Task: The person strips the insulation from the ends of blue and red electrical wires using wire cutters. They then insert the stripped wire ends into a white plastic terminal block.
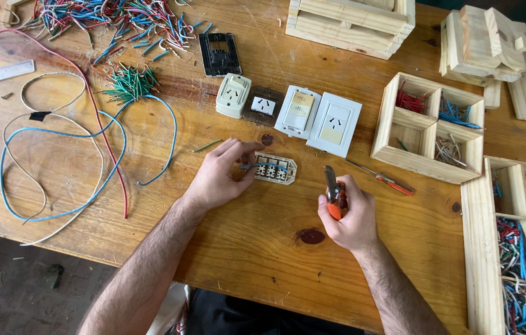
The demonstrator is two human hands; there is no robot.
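Wooden bench (244, 248): my left hand (219, 177) pinched blue wire (263, 166) at socket module (274, 169); right hand (348, 217) clenched orange-handled pliers (335, 193).

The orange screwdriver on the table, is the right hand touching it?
Apart. The head view shows bare wood between the right hand, which holds pliers, and the screwdriver.
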